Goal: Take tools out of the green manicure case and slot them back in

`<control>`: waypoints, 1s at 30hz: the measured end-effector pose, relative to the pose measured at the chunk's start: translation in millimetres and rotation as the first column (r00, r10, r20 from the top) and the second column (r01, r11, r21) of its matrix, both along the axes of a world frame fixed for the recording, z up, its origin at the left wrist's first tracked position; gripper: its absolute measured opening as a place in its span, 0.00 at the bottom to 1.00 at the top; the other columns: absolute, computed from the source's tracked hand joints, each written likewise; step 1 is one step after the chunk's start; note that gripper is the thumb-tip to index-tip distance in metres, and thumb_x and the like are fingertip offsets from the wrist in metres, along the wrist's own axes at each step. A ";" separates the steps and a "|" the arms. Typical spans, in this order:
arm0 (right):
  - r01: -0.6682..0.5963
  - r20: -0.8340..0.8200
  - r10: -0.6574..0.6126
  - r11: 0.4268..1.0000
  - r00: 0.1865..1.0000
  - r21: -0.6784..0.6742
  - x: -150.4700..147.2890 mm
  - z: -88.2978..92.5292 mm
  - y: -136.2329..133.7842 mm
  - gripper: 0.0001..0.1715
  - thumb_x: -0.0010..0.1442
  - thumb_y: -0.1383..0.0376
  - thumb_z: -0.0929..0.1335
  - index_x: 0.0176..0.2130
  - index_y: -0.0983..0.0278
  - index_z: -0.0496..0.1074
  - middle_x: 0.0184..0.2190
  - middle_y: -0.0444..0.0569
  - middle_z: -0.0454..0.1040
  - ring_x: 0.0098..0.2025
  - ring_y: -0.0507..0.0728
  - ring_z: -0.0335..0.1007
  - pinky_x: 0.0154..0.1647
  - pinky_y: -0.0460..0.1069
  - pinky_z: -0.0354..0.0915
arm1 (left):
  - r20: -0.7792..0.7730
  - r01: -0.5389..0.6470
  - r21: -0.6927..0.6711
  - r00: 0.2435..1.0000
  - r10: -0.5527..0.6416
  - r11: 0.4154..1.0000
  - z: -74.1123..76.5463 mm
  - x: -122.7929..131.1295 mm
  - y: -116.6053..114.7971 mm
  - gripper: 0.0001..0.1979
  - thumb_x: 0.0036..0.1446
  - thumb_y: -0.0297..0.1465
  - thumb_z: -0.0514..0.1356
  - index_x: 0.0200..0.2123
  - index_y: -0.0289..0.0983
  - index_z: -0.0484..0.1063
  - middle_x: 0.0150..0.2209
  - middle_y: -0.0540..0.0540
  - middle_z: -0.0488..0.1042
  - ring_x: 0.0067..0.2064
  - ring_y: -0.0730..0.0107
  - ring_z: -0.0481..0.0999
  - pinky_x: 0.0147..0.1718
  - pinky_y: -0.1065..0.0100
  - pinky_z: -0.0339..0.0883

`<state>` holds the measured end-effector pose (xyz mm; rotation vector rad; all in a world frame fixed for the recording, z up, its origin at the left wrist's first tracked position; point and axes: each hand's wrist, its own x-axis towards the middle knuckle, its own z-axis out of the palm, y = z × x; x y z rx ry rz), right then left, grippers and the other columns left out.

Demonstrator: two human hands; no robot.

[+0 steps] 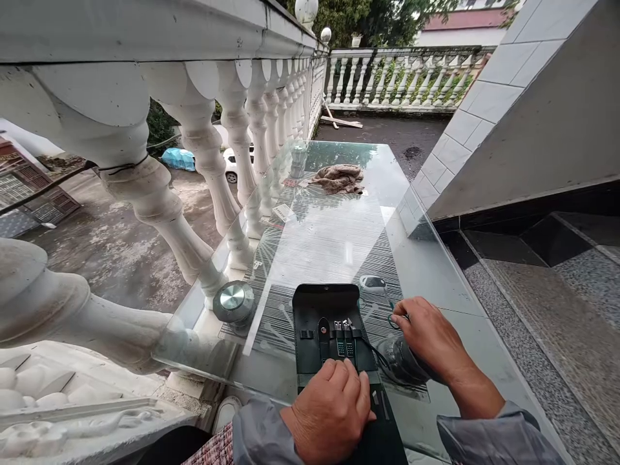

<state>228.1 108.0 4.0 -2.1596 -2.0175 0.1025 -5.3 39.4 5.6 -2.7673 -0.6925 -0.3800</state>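
Note:
A black manicure case (305,361) lies unfolded on the glass table (320,232). Nail clippers (341,336) and a dark pointed sheath-like piece (323,342) sit in its slots. My left hand (332,407) rests on the lower part of the case, fingers curled over it and hiding what is beneath. Off to the right, my right hand (426,336) pinches a small tool with a green loop (393,318), apparently scissors; the rest of it is hard to make out. Below that hand is a dark round table support (402,361).
A crumpled brown cloth (339,177) lies toward the table's far end, and a small white label (282,212) is near its left side. A metal-capped support (233,298) is at left. White balusters (232,142) line the left; a tiled wall (465,129) slants at right.

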 end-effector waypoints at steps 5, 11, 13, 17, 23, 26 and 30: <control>-0.050 -0.031 0.050 0.999 0.998 -0.009 7.9 -0.2 -3.3 0.10 0.53 0.70 0.62 0.36 0.61 0.70 0.36 0.50 0.71 0.40 0.58 0.66 0.37 0.50 0.59 | -0.032 -0.004 -0.013 0.999 0.004 1.000 0.0 -0.5 -1.0 0.21 0.66 0.36 0.45 0.51 0.25 0.63 0.46 0.31 0.71 0.46 0.55 0.71 0.43 0.58 0.61; -0.092 -0.058 0.093 0.995 0.994 0.028 17.7 0.6 -8.2 0.09 0.53 0.68 0.62 0.35 0.60 0.69 0.36 0.49 0.70 0.41 0.59 0.64 0.39 0.51 0.59 | -0.041 -0.012 -0.007 0.999 0.012 1.000 -2.8 0.0 -2.7 0.20 0.66 0.36 0.46 0.51 0.25 0.63 0.47 0.30 0.70 0.47 0.54 0.71 0.44 0.57 0.60; -0.072 -0.047 0.075 0.995 0.996 0.063 19.7 -0.4 -10.4 0.06 0.54 0.65 0.63 0.34 0.60 0.68 0.35 0.49 0.70 0.41 0.59 0.63 0.39 0.51 0.59 | -0.044 -0.013 -0.009 0.999 0.013 1.000 -3.1 0.3 -3.0 0.20 0.66 0.36 0.46 0.51 0.25 0.63 0.48 0.29 0.70 0.47 0.54 0.71 0.44 0.57 0.60; -0.109 -0.048 0.112 0.993 0.993 0.055 22.5 -0.4 -14.7 0.01 0.52 0.66 0.64 0.28 0.60 0.65 0.32 0.47 0.67 0.39 0.57 0.62 0.37 0.50 0.59 | -0.032 -0.014 0.003 0.999 0.014 1.000 -2.6 1.3 -2.7 0.20 0.65 0.36 0.47 0.51 0.25 0.63 0.47 0.30 0.70 0.47 0.54 0.71 0.44 0.57 0.61; -0.141 -0.075 0.143 0.989 0.987 0.034 25.6 0.3 -18.3 0.04 0.54 0.68 0.62 0.27 0.61 0.64 0.32 0.47 0.67 0.37 0.56 0.62 0.34 0.49 0.57 | -0.041 -0.026 0.003 0.999 0.026 1.000 -1.7 2.4 -3.0 0.20 0.66 0.36 0.47 0.51 0.26 0.63 0.47 0.31 0.70 0.47 0.55 0.72 0.44 0.57 0.61; -0.072 -0.054 0.076 0.995 0.996 0.074 22.1 -1.5 -19.3 0.07 0.58 0.64 0.62 0.28 0.61 0.65 0.31 0.48 0.67 0.37 0.57 0.62 0.33 0.50 0.57 | -0.051 -0.027 0.007 0.998 0.027 1.000 -2.3 2.7 -3.6 0.20 0.66 0.36 0.46 0.52 0.26 0.63 0.48 0.30 0.70 0.47 0.55 0.72 0.45 0.57 0.60; 0.015 0.011 -0.016 0.993 1.000 0.114 11.0 -2.8 -20.5 0.06 0.57 0.64 0.63 0.28 0.61 0.65 0.31 0.49 0.67 0.38 0.59 0.62 0.34 0.50 0.56 | -0.037 -0.027 0.023 0.999 0.027 0.999 -4.2 3.4 -4.4 0.20 0.65 0.36 0.47 0.51 0.26 0.64 0.47 0.30 0.71 0.46 0.54 0.72 0.44 0.57 0.61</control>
